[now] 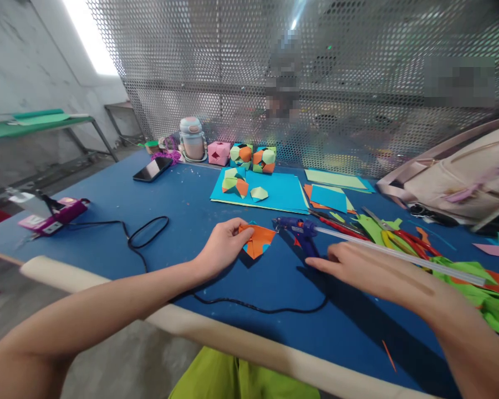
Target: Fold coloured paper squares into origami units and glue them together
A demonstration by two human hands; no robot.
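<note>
My left hand (227, 244) pinches the left edge of an orange folded paper piece (255, 243) with blue corners, close to the blue table surface. To its right is a blue hot glue gun (301, 226), its nozzle beside the paper's right corner and a long clear glue stick (374, 246) coming out of its back. My right hand (349, 269) is closed at the lower end of the glue gun's handle, thumb stretched along it; the other fingers are partly hidden. Behind the paper, an unfinished-looking coloured paper shape (235, 184) and a small pale green piece (259, 193) lie on blue sheets (283, 191).
A black cord (249, 305) runs across the table to a purple power strip (54, 216). Scissors (393, 230), pliers and green paper scraps (469, 288) lie at right. A phone (152, 169), bottle (192, 139), paper cubes (264, 159) and bag (457, 166) stand farther back.
</note>
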